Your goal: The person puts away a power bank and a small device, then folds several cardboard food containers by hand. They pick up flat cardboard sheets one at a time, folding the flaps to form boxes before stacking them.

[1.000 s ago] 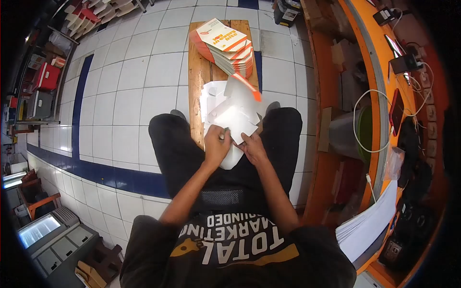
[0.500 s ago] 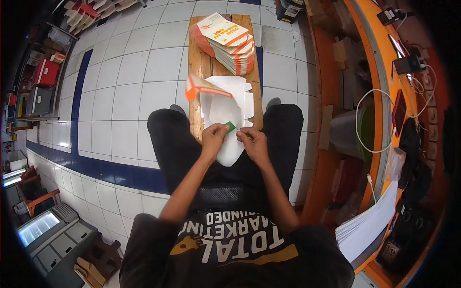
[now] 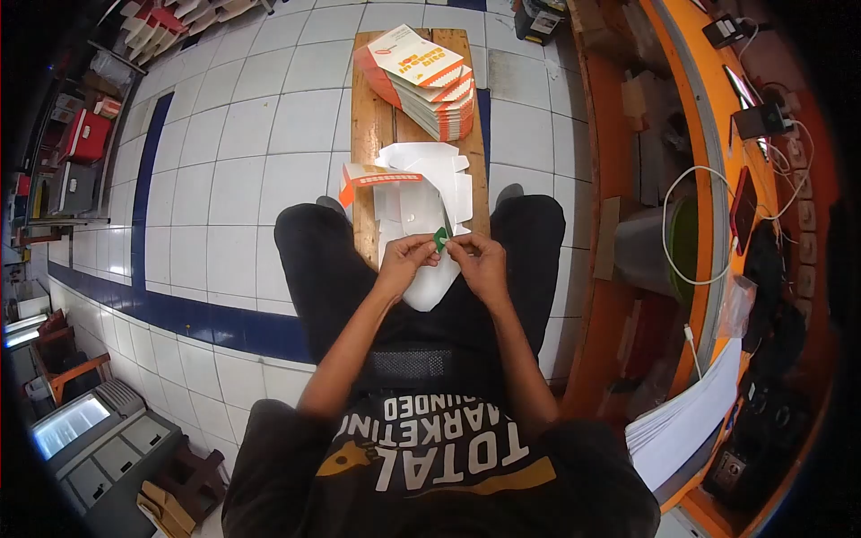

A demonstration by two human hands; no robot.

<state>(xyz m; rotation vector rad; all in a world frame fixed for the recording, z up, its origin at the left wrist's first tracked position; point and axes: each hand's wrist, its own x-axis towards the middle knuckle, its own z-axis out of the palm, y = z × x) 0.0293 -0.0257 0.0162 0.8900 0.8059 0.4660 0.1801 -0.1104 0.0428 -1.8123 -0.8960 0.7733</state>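
Over the near end of the wooden bench, my left hand (image 3: pixel 405 262) pinches a small green piece (image 3: pixel 440 238), thin and flat. My right hand (image 3: pixel 478 262) is closed too, its thumb and fingertip meeting the right edge of that piece. The fingers partly cover it. Beneath both hands lies an unfolded white carton (image 3: pixel 426 166), its near end reaching over my lap. One part of the carton curls up at the left, showing an orange and white printed side (image 3: pixel 381 175).
A stack of printed orange and white cartons (image 3: pixel 430 85) sits at the far end of the wooden bench (image 3: pixel 366 211). An orange shelf unit (image 3: pixel 583 269) with cables and papers stands at the right. Grey cabinets (image 3: pixel 121 448) are at lower left.
My hands have come together: the green piece has shifted right and my right fingertips now meet it. The carton's raised printed part has tipped lower and further left.
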